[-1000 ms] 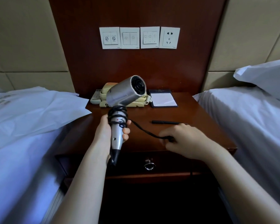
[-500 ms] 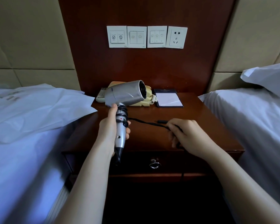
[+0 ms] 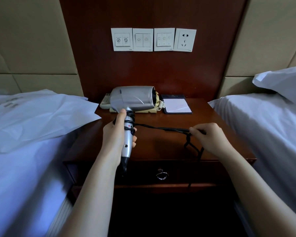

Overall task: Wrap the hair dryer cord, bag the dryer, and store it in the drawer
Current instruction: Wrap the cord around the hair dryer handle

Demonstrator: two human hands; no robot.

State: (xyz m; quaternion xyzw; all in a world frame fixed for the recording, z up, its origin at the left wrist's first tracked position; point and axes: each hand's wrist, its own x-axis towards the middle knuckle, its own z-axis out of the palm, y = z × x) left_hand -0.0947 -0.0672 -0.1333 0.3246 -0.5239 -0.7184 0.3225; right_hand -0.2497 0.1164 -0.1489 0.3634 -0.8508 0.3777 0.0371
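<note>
A silver hair dryer [image 3: 132, 99] stands upright above the wooden nightstand [image 3: 162, 146], nozzle pointing right. My left hand [image 3: 117, 133] grips its handle, where a few turns of black cord [image 3: 159, 128] are wound. The cord runs taut to the right into my right hand [image 3: 208, 138], which pinches it; a loop hangs below that hand over the nightstand's front edge. The drawer [image 3: 161, 175] with a ring pull is shut. A white bag [image 3: 39, 115] lies flat on the left bed.
A cream telephone [image 3: 158, 106], a remote [image 3: 105, 101] and a notepad [image 3: 177, 106] sit at the back of the nightstand. A black pen lies partly hidden under the cord. Beds flank both sides, with a pillow [image 3: 284, 81] at right. Wall switches and a socket [image 3: 185, 40] are above.
The dryer has turned so its nozzle points right instead of toward me. My right hand has moved right and up, pulling the cord taut.
</note>
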